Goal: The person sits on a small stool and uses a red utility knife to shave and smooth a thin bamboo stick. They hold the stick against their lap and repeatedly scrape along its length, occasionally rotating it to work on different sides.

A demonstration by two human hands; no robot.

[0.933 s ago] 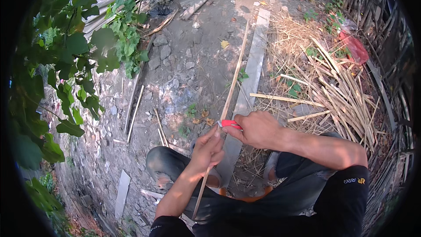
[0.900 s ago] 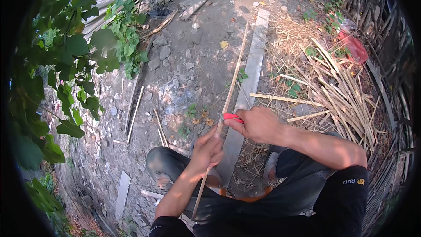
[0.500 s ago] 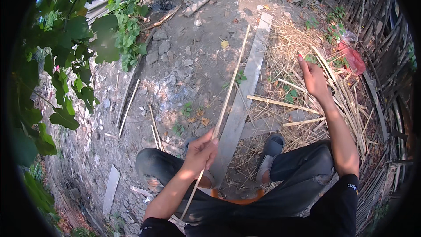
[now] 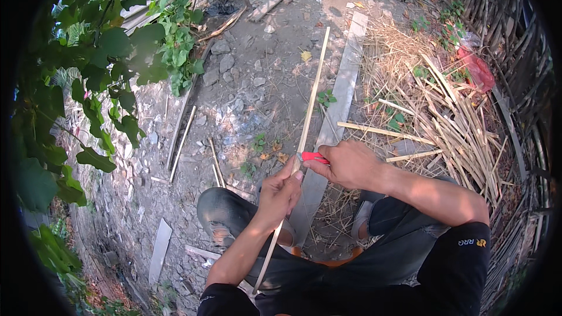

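My left hand (image 4: 280,198) is closed round a long, thin bamboo strip (image 4: 317,85), which slants from beside my left knee up to the far middle. In my closed right hand (image 4: 353,164) is a small knife with a red handle (image 4: 315,157). Its short blade meets the strip just above my left thumb, though the edge itself is too small to make out. Beneath both hands, a long grey plank (image 4: 342,82) lies on the ground and reaches back between my feet.
To the right lies a heap of split strips (image 4: 462,129) on straw-like shavings (image 4: 389,52). A red plastic bag (image 4: 477,70) sits by the stick fence (image 4: 518,41). Leafy branches (image 4: 111,64) hang at the left. An orange seat (image 4: 336,259) shows between my legs.
My right hand has swung in from the heap on the right, bringing the red-handled knife to the strip. My left hand keeps its hold on the strip.
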